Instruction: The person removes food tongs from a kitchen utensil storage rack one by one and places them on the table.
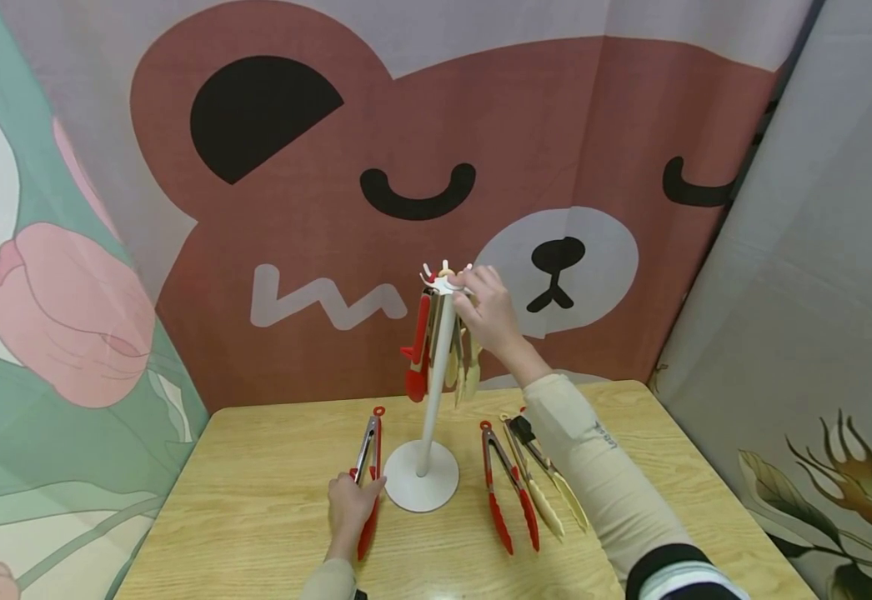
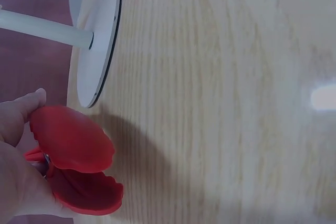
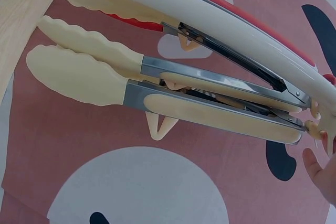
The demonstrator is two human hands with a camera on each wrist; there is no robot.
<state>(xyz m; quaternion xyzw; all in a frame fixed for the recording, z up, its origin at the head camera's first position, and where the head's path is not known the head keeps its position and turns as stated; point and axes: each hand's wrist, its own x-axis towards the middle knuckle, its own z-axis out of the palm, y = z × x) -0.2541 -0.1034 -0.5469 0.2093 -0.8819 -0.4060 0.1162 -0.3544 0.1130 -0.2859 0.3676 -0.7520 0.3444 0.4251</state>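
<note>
- Head view: red tongs (image 1: 368, 529) are grasped by the left hand (image 1: 352, 506), just left of the round base of the white stand (image 1: 436, 387).
- Right hand (image 1: 487, 312): located at the stand's top; whether it pinches anything cannot be told.
- Cream tongs (image 3: 220, 113) hang from the stand, near red-handled tongs (image 1: 417, 383).
- Table (image 1: 256, 500): supports the stand; spread red-tipped tongs (image 1: 524, 504) lie to its right.
- Bear-print cloth (image 1: 293, 242): behind the table.
</note>
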